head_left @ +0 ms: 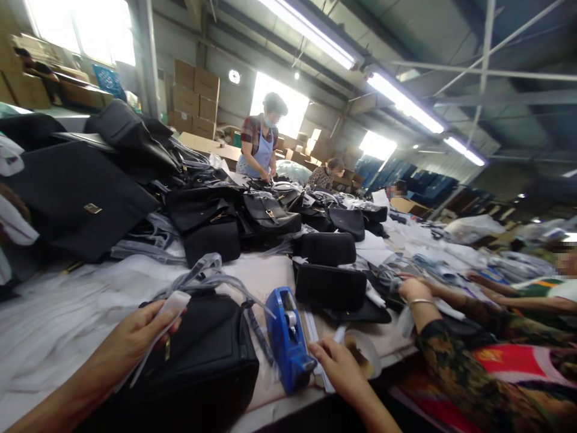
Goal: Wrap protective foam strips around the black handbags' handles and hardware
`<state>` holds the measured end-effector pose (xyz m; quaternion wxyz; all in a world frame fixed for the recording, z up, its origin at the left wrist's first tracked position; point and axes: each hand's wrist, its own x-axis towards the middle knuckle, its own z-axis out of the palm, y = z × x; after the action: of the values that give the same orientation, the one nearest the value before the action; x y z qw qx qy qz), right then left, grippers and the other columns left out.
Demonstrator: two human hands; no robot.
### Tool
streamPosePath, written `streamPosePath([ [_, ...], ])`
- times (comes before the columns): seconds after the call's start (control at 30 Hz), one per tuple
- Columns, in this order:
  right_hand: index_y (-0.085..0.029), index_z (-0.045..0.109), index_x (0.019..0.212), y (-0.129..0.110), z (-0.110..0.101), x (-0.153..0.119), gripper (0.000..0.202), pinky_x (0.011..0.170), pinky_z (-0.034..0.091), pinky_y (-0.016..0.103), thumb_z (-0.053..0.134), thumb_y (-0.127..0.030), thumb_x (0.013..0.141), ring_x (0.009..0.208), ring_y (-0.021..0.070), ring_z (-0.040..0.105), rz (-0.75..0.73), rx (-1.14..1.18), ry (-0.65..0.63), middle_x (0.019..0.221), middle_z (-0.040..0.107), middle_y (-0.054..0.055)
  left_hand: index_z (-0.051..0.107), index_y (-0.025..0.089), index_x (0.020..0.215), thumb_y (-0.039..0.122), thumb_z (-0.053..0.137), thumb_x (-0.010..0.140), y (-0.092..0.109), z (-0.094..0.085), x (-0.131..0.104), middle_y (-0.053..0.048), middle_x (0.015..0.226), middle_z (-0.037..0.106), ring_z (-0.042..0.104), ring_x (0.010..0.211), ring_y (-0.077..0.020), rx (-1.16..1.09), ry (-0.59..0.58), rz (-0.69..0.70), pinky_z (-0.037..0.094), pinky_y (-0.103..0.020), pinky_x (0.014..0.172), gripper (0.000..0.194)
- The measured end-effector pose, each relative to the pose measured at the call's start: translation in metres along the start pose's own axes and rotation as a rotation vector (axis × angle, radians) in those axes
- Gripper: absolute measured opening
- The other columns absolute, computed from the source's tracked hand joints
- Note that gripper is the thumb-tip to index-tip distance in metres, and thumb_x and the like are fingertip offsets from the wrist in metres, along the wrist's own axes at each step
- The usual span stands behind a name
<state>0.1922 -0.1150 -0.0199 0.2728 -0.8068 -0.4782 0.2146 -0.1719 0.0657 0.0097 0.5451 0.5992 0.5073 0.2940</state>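
Note:
My left hand [148,331] is closed on a white strip [178,302], pinched between thumb and fingers; the strip looks like soft wrapping material and hangs down below. Under that hand lies a black handbag [207,337], with clear plastic-wrapped straps [202,273] over its top. Beside the bag, a blue tape dispenser [286,340] stands on the table with a roll in it. My right hand [336,364] has thumb and forefinger pressed together at the dispenser's near end. Whatever is between those fingertips is too small to make out.
Black bags [331,285] lie piled across the table, with a large flap bag [76,198] at left. A round container [363,355] sits right of the dispenser. A co-worker's arm [428,319] reaches in at right; another person [261,141] stands across the table.

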Motion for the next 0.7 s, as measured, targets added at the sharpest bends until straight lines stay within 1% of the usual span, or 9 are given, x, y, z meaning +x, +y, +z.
streamPosePath([
  [0.07,-0.019,0.062,0.063,0.005,0.009,-0.001,0.043,0.061,0.035,0.027,0.054,-0.055,0.085,0.066,0.0182,0.056,0.019,0.046,-0.021,0.063,0.061,0.000,0.062,0.020,0.085,0.066,0.052,0.082,0.000,-0.001,-0.001,0.001,0.072,0.063,0.052,0.066,-0.0168,-0.002,-0.066,0.004,0.040,-0.024,0.062,0.048],
  [0.17,-0.018,0.060,0.062,0.009,0.019,0.003,0.042,0.059,0.035,0.026,0.058,-0.056,0.080,0.062,0.0163,0.052,0.042,0.126,-0.027,0.059,0.056,-0.001,0.061,0.019,0.084,0.065,0.052,0.082,0.000,-0.004,-0.002,0.002,0.070,0.061,0.050,0.066,-0.0167,-0.012,-0.066,0.013,0.039,-0.024,0.063,0.047],
  [0.23,-0.018,0.057,0.062,0.009,0.023,0.005,0.041,0.059,0.036,0.025,0.059,-0.056,0.077,0.060,0.0154,0.051,0.047,0.185,-0.030,0.058,0.054,-0.002,0.062,0.019,0.085,0.063,0.055,0.082,-0.003,-0.006,-0.001,0.002,0.070,0.060,0.049,0.066,-0.0159,-0.024,-0.072,0.024,0.038,-0.023,0.063,0.045],
  [0.3,-0.018,0.056,0.062,0.006,0.022,0.004,0.042,0.058,0.037,0.025,0.059,-0.057,0.076,0.059,0.0149,0.050,0.044,0.239,-0.032,0.057,0.053,-0.002,0.062,0.018,0.089,0.060,0.055,0.084,-0.007,-0.007,0.000,0.003,0.071,0.060,0.049,0.067,-0.0146,-0.044,-0.087,0.032,0.037,-0.022,0.063,0.043],
  [0.4,-0.017,0.058,0.066,-0.004,0.013,-0.005,0.042,0.057,0.036,0.024,0.058,-0.057,0.079,0.060,0.0142,0.049,0.023,0.281,0.001,0.060,0.053,-0.002,0.062,0.017,0.092,0.059,0.055,0.084,-0.011,-0.008,0.001,0.004,0.072,0.059,0.048,0.067,-0.0138,-0.075,-0.093,0.022,0.037,-0.021,0.063,0.043],
  [0.47,-0.018,0.059,0.069,-0.011,0.008,-0.014,0.041,0.054,0.035,0.023,0.059,-0.056,0.081,0.058,0.0131,0.048,0.015,0.311,0.019,0.061,0.054,-0.002,0.061,0.017,0.097,0.060,0.056,0.083,-0.010,-0.007,0.000,0.004,0.072,0.058,0.048,0.067,-0.0143,-0.101,-0.086,0.006,0.038,-0.022,0.062,0.045],
  [0.57,-0.018,0.059,0.071,-0.013,0.008,-0.029,0.041,0.045,0.029,0.021,0.062,-0.058,0.079,0.048,0.0099,0.041,0.086,0.449,-0.048,0.061,0.058,-0.001,0.059,0.017,0.102,0.060,0.058,0.082,-0.006,-0.005,-0.001,0.004,0.073,0.059,0.049,0.067,-0.0144,-0.125,-0.078,-0.011,0.039,-0.023,0.063,0.047],
  [0.63,-0.018,0.057,0.073,-0.006,0.014,-0.037,0.042,0.042,0.028,0.020,0.064,-0.060,0.077,0.044,0.0083,0.038,0.163,0.544,-0.083,0.060,0.059,-0.001,0.059,0.017,0.101,0.062,0.058,0.081,-0.002,-0.004,-0.002,0.003,0.074,0.060,0.049,0.067,-0.0141,-0.122,-0.078,-0.017,0.039,-0.023,0.062,0.049],
  [0.7,-0.018,0.056,0.071,0.004,0.022,-0.043,0.044,0.041,0.028,0.019,0.066,-0.061,0.073,0.043,0.0076,0.037,0.232,0.575,-0.076,0.058,0.058,-0.001,0.059,0.016,0.100,0.064,0.059,0.079,0.000,-0.003,-0.002,0.003,0.073,0.060,0.050,0.066,-0.0140,-0.126,-0.089,-0.023,0.039,-0.023,0.062,0.052],
])
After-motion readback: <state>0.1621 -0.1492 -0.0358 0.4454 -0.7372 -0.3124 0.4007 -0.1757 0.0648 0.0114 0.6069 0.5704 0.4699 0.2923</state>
